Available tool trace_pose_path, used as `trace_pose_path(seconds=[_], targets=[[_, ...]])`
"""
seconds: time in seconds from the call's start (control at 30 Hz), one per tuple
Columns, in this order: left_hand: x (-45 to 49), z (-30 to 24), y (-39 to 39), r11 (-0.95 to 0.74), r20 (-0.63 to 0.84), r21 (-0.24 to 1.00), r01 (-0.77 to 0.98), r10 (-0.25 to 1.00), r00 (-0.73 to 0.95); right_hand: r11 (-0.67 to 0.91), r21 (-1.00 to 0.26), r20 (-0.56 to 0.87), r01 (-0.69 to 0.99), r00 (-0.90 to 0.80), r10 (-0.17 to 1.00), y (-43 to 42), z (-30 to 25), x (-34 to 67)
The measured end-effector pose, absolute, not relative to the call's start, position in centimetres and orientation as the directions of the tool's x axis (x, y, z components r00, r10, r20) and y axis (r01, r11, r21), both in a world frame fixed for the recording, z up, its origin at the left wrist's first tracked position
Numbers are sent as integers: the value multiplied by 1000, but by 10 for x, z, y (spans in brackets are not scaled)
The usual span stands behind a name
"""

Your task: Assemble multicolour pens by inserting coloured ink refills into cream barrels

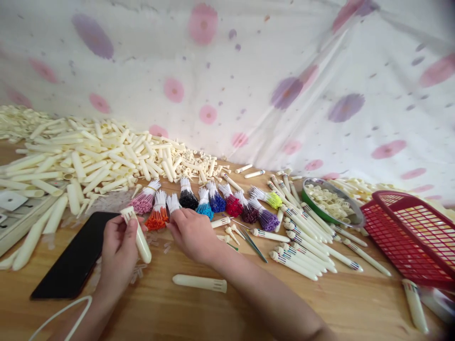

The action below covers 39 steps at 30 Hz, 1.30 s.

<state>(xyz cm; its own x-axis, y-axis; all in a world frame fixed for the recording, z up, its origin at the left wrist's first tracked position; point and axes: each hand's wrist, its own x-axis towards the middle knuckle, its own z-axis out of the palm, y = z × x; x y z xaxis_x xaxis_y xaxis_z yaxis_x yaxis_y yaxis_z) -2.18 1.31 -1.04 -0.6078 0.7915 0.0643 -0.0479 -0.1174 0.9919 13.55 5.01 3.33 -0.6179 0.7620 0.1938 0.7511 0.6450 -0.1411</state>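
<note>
My left hand [121,246] is closed around a cream multi-colour pen barrel [142,244], held tilted with its slotted end up. My right hand [192,232] has its fingers pinched together at the lower end of a bundle of white pen refills [173,202]; the fingertips and anything between them are hidden. Beside that bundle stand others with coloured tips: orange [157,215], pink [144,199], black [188,196], light blue [204,206] and several more. Below my right hand a second slotted barrel [199,282] lies on the table.
A black phone [76,258] lies at left, near a white cable [67,317]. Loose cream barrels [95,156] are heaped behind. Tweezers [253,244] lie right of my hand, then assembled pens [298,260], a green-sided bowl [329,201] of small parts and a red basket [408,237].
</note>
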Motion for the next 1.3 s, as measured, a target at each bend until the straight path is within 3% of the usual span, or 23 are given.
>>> trace_pose_path(seconds=[0.17,0.47,0.83,1.03,1.13,1.2,1.3], targets=[[-22,-17,15,-78,41,996,-37,804,-594,705,-73,195,706,-683,704,68,22,106],[-12,-13,18,68,-149,983,-171,836,-527,769,-41,256,638,-737,625,80,-6,118],[-10,-15,25,58,-152,982,-182,815,-559,787,-59,354,614,-725,591,78,-14,113],[-9,-15,24,39,-136,982,-183,820,-556,844,-54,369,533,-775,513,76,-11,118],[-10,-15,24,31,-119,985,-171,835,-538,897,-119,431,426,-792,433,59,0,132],[-10,-14,24,26,-103,988,-153,846,-523,905,-241,520,350,-741,425,48,10,146],[-9,-10,19,24,-78,993,-116,871,-485,805,-513,611,297,-533,586,42,25,175]])
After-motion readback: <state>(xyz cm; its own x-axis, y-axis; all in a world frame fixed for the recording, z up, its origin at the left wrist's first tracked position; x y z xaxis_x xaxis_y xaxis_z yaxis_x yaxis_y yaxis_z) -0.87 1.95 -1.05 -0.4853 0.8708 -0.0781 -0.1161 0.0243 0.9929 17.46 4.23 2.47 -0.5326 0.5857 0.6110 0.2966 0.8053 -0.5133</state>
